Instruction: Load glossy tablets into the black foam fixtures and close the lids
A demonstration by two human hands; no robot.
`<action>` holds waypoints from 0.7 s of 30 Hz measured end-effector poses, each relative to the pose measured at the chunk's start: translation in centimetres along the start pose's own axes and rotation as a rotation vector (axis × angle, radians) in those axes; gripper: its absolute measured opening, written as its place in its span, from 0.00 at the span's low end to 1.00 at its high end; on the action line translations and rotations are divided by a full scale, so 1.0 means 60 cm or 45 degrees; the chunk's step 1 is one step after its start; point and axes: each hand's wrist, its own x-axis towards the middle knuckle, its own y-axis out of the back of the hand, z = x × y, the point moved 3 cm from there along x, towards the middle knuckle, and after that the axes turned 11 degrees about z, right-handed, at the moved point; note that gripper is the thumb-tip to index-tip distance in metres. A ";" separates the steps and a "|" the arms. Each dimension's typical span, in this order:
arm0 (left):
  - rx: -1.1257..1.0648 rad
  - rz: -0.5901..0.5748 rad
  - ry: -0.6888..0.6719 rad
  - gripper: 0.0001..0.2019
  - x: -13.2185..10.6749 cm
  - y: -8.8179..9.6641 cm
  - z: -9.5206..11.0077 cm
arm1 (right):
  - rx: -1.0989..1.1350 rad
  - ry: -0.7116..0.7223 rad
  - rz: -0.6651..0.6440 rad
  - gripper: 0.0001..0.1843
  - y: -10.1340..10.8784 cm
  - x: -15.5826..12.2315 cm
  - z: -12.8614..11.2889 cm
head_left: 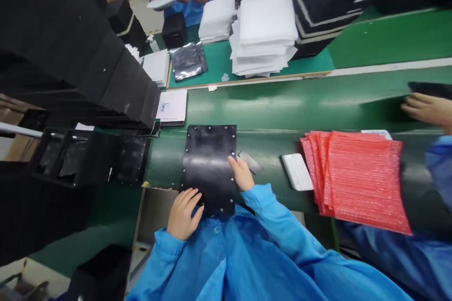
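While black foam-lined trays (84, 160) crowd the left side, the person's left hand (184, 214) sits on the lower left edge of a black riveted panel (208, 169), its fingers loosely curled. The panel lies flat on a green conveyor belt (268, 108). The right hand (242, 173) rests its fingertips (233, 162) on the panel's right edge; whether either hand grips it, I cannot tell. Further right lie a small dark grey piece (250, 162), a white foam pad (297, 171) and overlapping red bubble bags (363, 178), with a co-worker's hand (429, 109) beyond them.
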 end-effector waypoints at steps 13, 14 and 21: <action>-0.072 -0.183 -0.243 0.19 0.016 -0.017 -0.056 | 0.050 0.125 0.663 0.22 0.203 -0.048 -0.034; -0.073 -0.188 -0.267 0.20 0.030 -0.008 -0.090 | 0.042 0.154 0.668 0.21 0.195 -0.057 -0.040; 0.352 -0.091 0.368 0.21 0.145 0.094 -0.569 | -0.064 0.237 0.152 0.19 -0.099 -0.096 -0.052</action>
